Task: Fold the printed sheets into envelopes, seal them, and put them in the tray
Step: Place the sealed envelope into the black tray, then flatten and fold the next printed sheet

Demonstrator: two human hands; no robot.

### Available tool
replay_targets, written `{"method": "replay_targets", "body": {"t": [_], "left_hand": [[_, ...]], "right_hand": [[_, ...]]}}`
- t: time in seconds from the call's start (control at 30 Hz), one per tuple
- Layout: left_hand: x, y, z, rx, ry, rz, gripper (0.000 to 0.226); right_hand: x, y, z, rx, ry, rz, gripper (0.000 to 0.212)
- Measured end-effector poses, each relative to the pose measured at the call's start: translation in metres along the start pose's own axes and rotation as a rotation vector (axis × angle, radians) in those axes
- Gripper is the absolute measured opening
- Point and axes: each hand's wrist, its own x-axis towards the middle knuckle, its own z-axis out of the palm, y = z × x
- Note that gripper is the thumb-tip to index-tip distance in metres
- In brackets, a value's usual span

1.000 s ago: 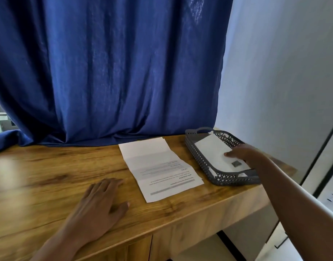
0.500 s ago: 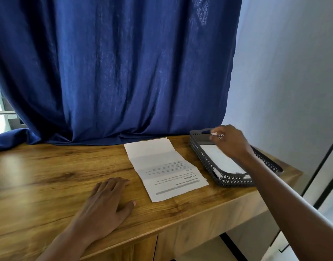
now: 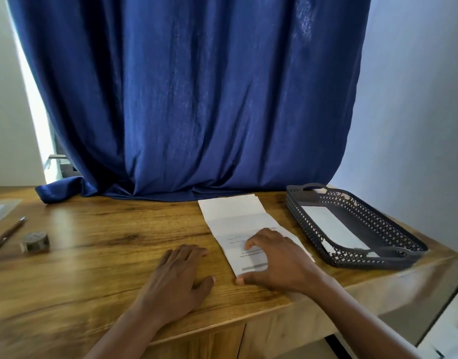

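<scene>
The right hand (image 3: 279,260) is down on the printed sheet (image 3: 238,221), fingers loosely curved over the text lines and thumb at the near corner; it rests on the paper rather than pinching it. The sheet lies flat on the wooden desk (image 3: 106,244), creased in 3 panels, its far end almost at the blue curtain (image 3: 191,99). The left hand (image 3: 178,278) lies palm down on the bare wood just beside the sheet's left edge, fingers straight, holding nothing. To the right, near the desk's corner, sits the grey lattice tray (image 3: 393,229), and 1 white envelope (image 3: 329,226) lies inside it. Far left, a small roll of tape (image 3: 35,241) and a pen (image 3: 8,233) sit well apart from the hands.
</scene>
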Motion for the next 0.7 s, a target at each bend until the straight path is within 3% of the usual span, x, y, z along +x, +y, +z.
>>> {"method": "replay_targets", "body": {"t": [0.3, 0.5, 0.6, 0.7], "left_hand": [[-0.002, 0.000, 0.001, 0.000, 0.009, -0.004, 0.063], [-0.006, 0.001, -0.004, -0.063, -0.019, 0.044, 0.059], [-0.008, 0.001, -0.008, -0.175, -0.036, 0.011, 0.076], [-0.012, 0.003, -0.015, -0.491, -0.034, -0.106, 0.102]], "right_hand": [[-0.022, -0.017, 0.016, 0.015, 0.134, -0.089, 0.045], [-0.012, -0.036, 0.000, 0.115, 0.239, -0.016, 0.029], [0.001, -0.062, -0.011, 0.187, 0.279, 0.010, 0.025], [0.014, -0.092, -0.018, 0.293, 0.315, 0.004, 0.024]]}}
